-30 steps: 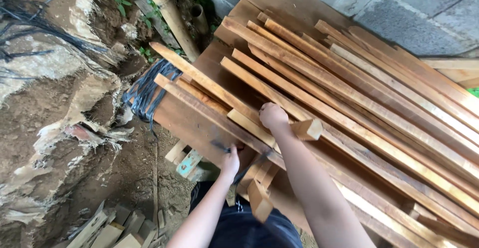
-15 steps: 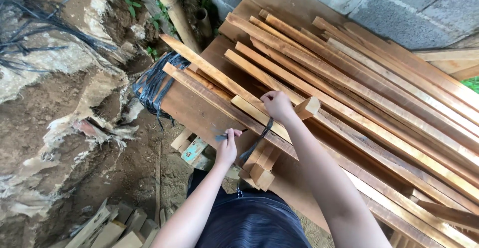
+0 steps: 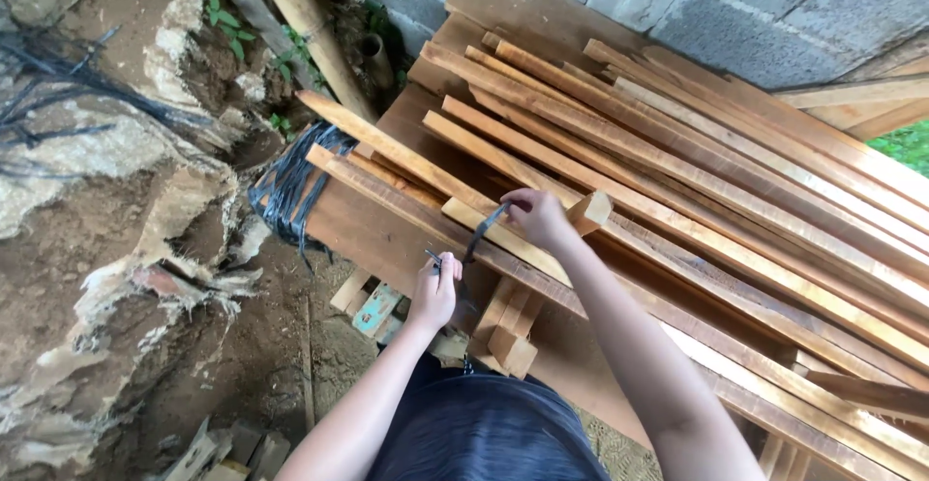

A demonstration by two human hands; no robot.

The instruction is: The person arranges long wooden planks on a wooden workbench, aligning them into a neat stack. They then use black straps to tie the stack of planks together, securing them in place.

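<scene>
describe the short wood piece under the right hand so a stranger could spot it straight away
Start at the pile of long wooden slats on the bench by the grey block wall. At its near edge the right hand rests on a short pale slat. Unlike its neighbours, it is far shorter and lies on top.

The wooden slats (image 3: 677,181) before me are orange-brown, some paler tan along their edges, and the short block (image 3: 590,212) is light tan. The strap (image 3: 481,234) is dark grey; the coil of cord (image 3: 290,186) is black. The block wall (image 3: 735,16) is grey, the earth bank (image 3: 106,249) brown with whitish patches.
</scene>
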